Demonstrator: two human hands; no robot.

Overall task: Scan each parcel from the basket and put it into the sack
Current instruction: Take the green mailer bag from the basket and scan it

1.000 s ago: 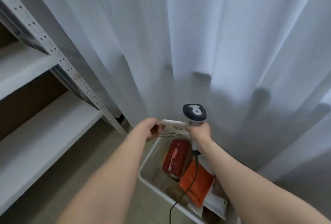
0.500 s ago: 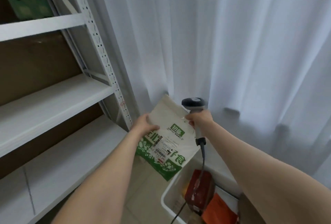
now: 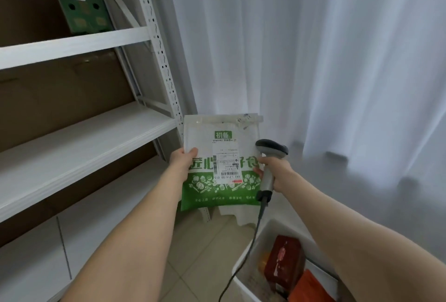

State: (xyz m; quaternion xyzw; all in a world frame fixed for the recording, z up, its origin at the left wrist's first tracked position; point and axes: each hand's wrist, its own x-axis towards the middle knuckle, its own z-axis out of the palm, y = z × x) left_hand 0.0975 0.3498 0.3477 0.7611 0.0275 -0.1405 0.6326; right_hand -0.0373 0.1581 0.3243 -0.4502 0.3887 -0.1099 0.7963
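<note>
The thumb of the left hand (image 3: 181,161) is laid on the front of the parcel (image 3: 222,133) at its left edge. The other fingers are hidden behind it, so the parcel is judged to be pinched between them. The fingers (image 3: 261,161) of the right hand (image 3: 275,172) are curled around the grey handle of the scanner (image 3: 272,149). Whether they also touch the right edge of the parcel cannot be told.

The parcel, a white and green flat bag, is held upright in the middle of the frame, above the floor. Its label (image 3: 226,165) is turned to the camera. The dark head of the scanner is just beside the label, on the right side.

The scan is judged to be the step in hand. A failed reading is possible, because the head stands very near and sideways to the label. The parcel is soft and is held at one edge only, so it may bend or slip. The cable (image 3: 251,248) hangs down to the basket (image 3: 241,275) in the lower right of the frame, where a red parcel (image 3: 284,263) and an orange parcel (image 3: 306,287) lie. It could catch on the rim when the arm is moved.

Something white and crumpled (image 3: 237,216) is seen under the held parcel. If it is the sack cannot be told.
</note>
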